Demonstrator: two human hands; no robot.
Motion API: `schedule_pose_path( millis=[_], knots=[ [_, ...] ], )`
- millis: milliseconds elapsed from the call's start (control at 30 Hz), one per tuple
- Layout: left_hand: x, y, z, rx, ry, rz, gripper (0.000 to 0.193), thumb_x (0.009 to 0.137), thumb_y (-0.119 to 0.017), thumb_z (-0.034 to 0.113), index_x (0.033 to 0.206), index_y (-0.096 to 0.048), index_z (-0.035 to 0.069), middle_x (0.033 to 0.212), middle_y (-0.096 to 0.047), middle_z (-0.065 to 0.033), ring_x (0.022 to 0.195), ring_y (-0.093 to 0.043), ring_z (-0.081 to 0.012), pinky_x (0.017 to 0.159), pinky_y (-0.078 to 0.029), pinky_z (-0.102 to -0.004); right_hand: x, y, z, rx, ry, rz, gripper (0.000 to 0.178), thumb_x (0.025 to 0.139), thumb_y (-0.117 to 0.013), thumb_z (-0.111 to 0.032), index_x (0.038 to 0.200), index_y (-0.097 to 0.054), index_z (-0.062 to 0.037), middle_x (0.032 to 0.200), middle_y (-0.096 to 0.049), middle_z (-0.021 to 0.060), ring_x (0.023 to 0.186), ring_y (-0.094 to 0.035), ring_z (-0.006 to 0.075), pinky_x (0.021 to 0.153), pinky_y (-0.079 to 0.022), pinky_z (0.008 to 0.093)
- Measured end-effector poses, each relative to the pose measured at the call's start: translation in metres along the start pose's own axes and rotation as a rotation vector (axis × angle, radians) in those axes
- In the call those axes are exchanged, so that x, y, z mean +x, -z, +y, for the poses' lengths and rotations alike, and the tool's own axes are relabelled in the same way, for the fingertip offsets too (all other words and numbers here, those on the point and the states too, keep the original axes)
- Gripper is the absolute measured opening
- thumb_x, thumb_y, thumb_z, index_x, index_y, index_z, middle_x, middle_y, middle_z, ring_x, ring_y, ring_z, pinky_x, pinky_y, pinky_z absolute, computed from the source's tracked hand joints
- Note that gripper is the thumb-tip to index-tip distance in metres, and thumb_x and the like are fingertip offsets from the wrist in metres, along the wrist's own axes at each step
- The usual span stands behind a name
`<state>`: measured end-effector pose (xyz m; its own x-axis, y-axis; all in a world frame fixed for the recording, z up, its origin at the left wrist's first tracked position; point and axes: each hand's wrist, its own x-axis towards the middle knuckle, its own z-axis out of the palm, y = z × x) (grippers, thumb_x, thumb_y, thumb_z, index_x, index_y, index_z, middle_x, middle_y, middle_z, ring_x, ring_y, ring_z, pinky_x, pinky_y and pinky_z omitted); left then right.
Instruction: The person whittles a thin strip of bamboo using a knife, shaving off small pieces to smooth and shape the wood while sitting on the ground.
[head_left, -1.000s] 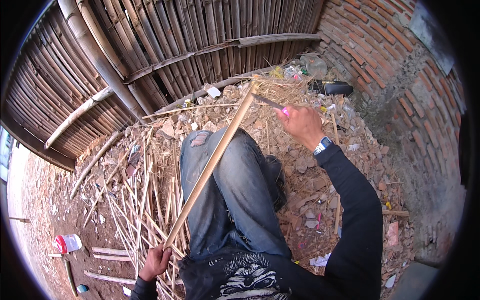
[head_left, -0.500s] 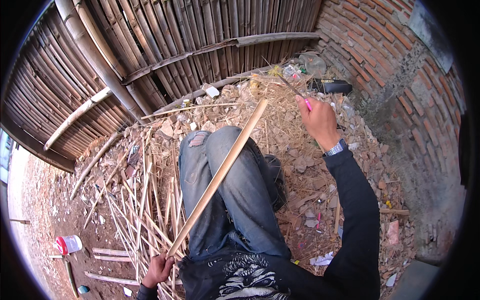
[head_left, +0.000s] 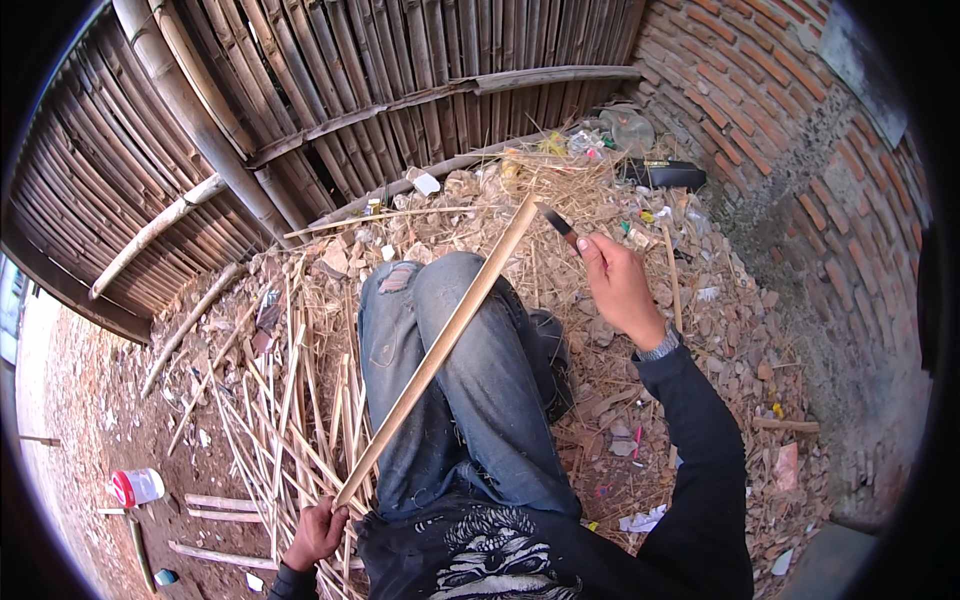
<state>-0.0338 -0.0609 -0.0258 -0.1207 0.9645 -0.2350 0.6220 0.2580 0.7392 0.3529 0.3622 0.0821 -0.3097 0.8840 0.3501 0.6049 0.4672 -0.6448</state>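
A long split bamboo strip point(head_left: 437, 352) slants across my jeans-clad knees, its far end up toward the fence. My left hand point(head_left: 318, 532) grips the near end beside my left hip. In my right hand point(head_left: 622, 287) is a knife point(head_left: 560, 226) with a dark blade; the fingers are wrapped around its handle. The blade's tip is right at the far end of the strip; whether it touches cannot be made out. Beside my left leg lies a loose pile of thin bamboo strips point(head_left: 290, 430).
A bamboo fence point(head_left: 400, 110) stands ahead and a brick wall point(head_left: 790, 110) on the right. Rubble and straw point(head_left: 620, 380) cover the ground, with a black case point(head_left: 663, 174) near the wall. At the left are a white tub with a red lid point(head_left: 137, 487) and several bamboo pieces point(head_left: 220, 503).
My right hand has come down and nearer, bringing the knife from above the straw to the strip's far end. The left hand and the strip have hardly moved.
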Motion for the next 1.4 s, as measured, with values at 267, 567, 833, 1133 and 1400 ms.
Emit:
schedule_pose_path(
  millis=[267,567,833,1133,1400],
  knots=[
    [0.003,0.003,0.004,0.029,0.009,-0.006,0.03,0.103,-0.061,0.023,0.085,-0.058,-0.001,0.058,-0.053,-0.0181,0.051,-0.057,-0.037,0.05,-0.041,-0.0427,0.008,-0.02,0.024,0.108,-0.117,-0.147,0.05,0.109,-0.049,-0.034,0.076,-0.062,0.0007,0.059,-0.057,0.0117,0.053,-0.055,0.0233,0.056,-0.043,0.0398],
    [0.011,-0.015,-0.006,-0.191,0.113,-0.167,0.037,0.106,-0.052,0.032,0.082,-0.059,0.004,0.059,-0.055,-0.0001,0.055,-0.054,-0.0106,0.053,-0.043,-0.0312,-0.037,-0.045,0.008,0.183,-0.088,-0.253,0.05,0.11,-0.047,-0.033,0.075,-0.059,0.0011,0.06,-0.055,0.0116,0.054,-0.053,0.0231,0.057,-0.043,0.0401],
    [0.032,-0.011,0.033,-0.174,0.146,-0.123,0.034,0.105,-0.057,0.029,0.09,-0.065,0.0,0.065,-0.059,-0.0103,0.06,-0.059,-0.0215,0.06,-0.047,-0.038,-0.037,-0.03,-0.001,0.263,-0.208,-0.331,0.053,0.11,-0.047,-0.036,0.072,-0.056,-0.0004,0.056,-0.048,0.0074,0.054,-0.05,0.0184,0.056,-0.041,0.0381],
    [0.044,0.001,0.04,-0.041,0.105,-0.102,0.031,0.104,-0.058,0.025,0.091,-0.065,-0.002,0.064,-0.06,-0.0157,0.059,-0.062,-0.0258,0.06,-0.049,-0.0391,-0.006,-0.018,0.034,0.326,-0.257,-0.19,0.054,0.11,-0.047,-0.041,0.071,-0.058,-0.0047,0.055,-0.047,0.0012,0.051,-0.045,0.0132,0.053,-0.038,0.033],
    [0.054,-0.003,0.056,-0.096,0.051,-0.071,0.032,0.104,-0.058,0.027,0.09,-0.066,-0.001,0.064,-0.061,-0.0171,0.06,-0.064,-0.0325,0.059,-0.049,-0.0414,-0.031,-0.039,0.013,0.26,-0.229,-0.259,0.054,0.11,-0.045,-0.04,0.074,-0.058,-0.0025,0.057,-0.05,0.0049,0.054,-0.048,0.0159,0.055,-0.04,0.0366]
  ],
)
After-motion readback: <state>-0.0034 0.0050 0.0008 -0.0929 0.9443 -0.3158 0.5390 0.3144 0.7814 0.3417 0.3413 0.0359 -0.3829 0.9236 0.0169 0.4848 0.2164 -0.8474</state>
